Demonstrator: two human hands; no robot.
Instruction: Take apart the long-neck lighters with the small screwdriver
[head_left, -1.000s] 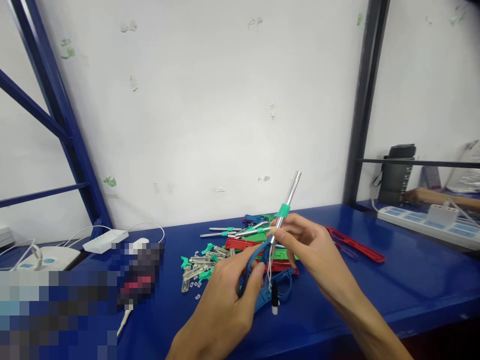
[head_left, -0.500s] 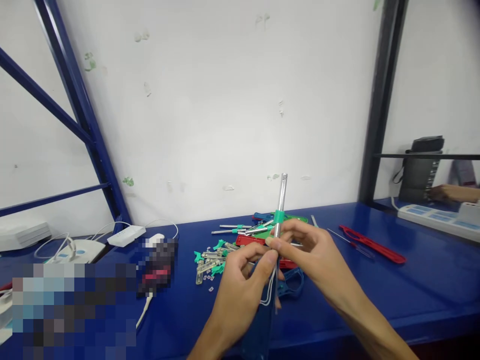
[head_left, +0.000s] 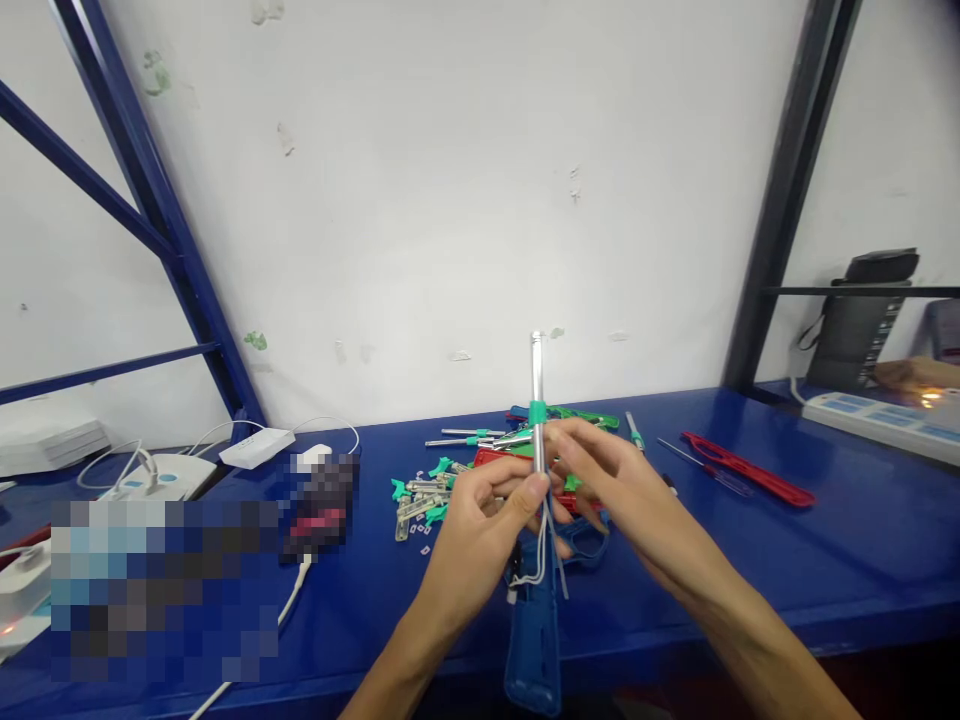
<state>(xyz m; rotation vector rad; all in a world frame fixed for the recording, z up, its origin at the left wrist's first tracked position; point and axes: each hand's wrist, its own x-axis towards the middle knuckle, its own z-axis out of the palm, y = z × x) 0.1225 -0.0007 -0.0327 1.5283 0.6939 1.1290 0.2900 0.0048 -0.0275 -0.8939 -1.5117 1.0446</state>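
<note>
A blue plastic half-shell handle point(head_left: 534, 650) is in my left hand point(head_left: 480, 520), whose thumb presses at the base of a shiny metal tube point(head_left: 537, 365). This tube stands upright and carries a green collar point(head_left: 538, 411); together they look like parts of a long-nosed lighter. Pale wires point(head_left: 541, 555) hang over the shell, beside a small dark part. My right hand point(head_left: 607, 475) curls its fingers at the tube's right side, just below the collar. Its fingertips are partly hidden, so the exact contact is hard to see.
Clear-bodied parts with green ends point(head_left: 420, 500) lie left of my hands. Behind are more metal tubes point(head_left: 469, 437) and coloured shells. A red shell point(head_left: 750, 470) lies right, with a thin screwdriver-like tool beside it. A white power strip point(head_left: 877, 420) and another person's hand point(head_left: 911, 375) are farther right.
The metal tube has moved left and stands straighter. The right thumb has lifted from beside the left thumb, and more of the blue shell and wires shows. The camera view has shifted slightly.
</note>
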